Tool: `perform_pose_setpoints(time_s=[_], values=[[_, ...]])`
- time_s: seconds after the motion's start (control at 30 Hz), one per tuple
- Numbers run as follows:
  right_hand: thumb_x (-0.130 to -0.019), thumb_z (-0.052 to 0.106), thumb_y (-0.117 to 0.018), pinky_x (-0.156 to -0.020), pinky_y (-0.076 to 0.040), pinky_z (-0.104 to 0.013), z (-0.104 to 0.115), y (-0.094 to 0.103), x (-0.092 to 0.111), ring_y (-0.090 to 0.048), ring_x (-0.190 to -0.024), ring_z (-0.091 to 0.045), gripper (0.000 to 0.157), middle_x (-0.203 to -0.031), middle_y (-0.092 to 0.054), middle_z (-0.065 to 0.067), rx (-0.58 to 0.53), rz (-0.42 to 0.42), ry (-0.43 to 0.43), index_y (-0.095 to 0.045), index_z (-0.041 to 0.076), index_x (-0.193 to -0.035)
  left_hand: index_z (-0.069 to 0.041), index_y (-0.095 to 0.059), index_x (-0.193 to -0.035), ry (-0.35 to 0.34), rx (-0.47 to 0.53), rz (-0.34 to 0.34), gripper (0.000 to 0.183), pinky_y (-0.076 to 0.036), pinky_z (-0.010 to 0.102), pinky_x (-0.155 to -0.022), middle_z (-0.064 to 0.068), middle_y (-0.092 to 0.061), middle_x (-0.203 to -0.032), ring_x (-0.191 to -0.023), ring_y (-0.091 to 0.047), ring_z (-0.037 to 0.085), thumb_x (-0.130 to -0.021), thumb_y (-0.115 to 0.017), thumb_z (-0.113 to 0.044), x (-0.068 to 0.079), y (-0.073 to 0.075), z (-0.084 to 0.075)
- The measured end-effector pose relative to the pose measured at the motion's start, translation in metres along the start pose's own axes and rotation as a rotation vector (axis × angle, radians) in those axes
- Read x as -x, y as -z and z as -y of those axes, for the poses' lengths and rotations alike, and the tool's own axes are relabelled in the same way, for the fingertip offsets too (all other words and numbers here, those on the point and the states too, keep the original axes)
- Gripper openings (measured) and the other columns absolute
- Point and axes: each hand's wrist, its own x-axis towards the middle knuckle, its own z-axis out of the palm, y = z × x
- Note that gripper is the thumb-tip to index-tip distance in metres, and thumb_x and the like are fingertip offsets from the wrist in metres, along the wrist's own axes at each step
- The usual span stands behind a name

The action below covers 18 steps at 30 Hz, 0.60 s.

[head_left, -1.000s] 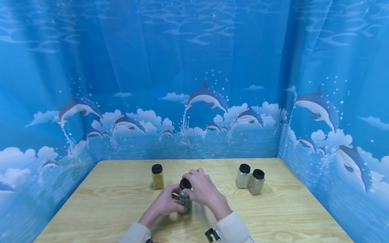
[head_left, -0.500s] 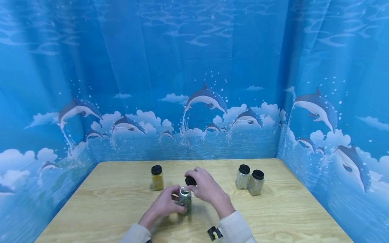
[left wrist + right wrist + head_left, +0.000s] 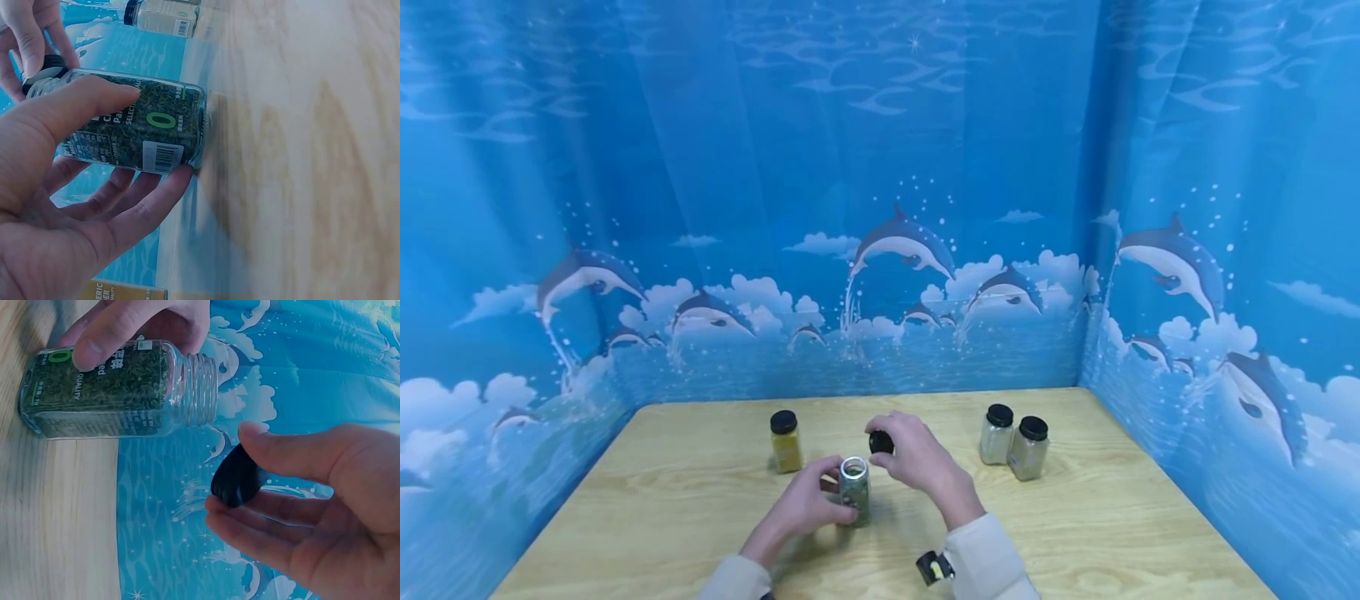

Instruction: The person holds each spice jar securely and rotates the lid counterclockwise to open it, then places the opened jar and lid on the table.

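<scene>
A glass jar of dried green herbs (image 3: pixel 859 500) stands upright on the table, its threaded mouth uncovered. My left hand (image 3: pixel 808 498) grips it from the left, thumb across the label and fingers behind, as the left wrist view shows. Between the thumb and fingers of my right hand (image 3: pixel 921 457) is a black screw lid (image 3: pixel 236 477), tilted and held apart from the jar, just right of its mouth. In the right wrist view the herb jar (image 3: pixel 119 394) shows bare glass threads.
Behind my left hand stands a capped jar of yellow powder (image 3: pixel 787 446). Two more black-lidded jars stand close together to the right, a whitish one (image 3: pixel 996 437) and a greyish one (image 3: pixel 1028 454). A dolphin-print curtain (image 3: pixel 880 208) borders the wooden table (image 3: pixel 1120 517).
The lid has come off the herb jar and moved right and up in my right hand. My left hand keeps its grip on the jar, almost unmoved.
</scene>
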Motion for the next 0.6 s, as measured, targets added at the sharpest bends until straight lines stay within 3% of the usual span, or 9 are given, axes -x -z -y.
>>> perform_pose_setpoints(time_s=[0.37,0.6], values=[[-0.075,0.016,-0.079,-0.075,-0.055,-0.033,-0.011,-0.002,-0.004,-0.064,-0.087,-0.019,0.035,-0.098,-0.069,-0.006,-0.076,-0.040,-0.146,-0.065,0.010,-0.106,-0.016,-0.057,-0.117,0.052,0.008,-0.034,0.062,-0.053,0.051,-0.089,0.010,-0.061,-0.114,-0.104,-0.063,0.030,-0.062,-0.084,-0.010,-0.008,0.003,-0.001],[-0.073,0.009,-0.078,-0.083,-0.054,-0.040,-0.023,-0.010,-0.008,-0.062,-0.096,-0.026,0.035,-0.105,-0.067,-0.012,-0.073,-0.005,-0.160,-0.065,0.007,-0.105,-0.017,-0.058,-0.116,0.052,-0.014,-0.054,0.060,-0.054,0.049,-0.088,0.012,-0.062,-0.114,-0.103,-0.063,0.030,-0.063,-0.083,-0.007,-0.017,0.002,-0.001]])
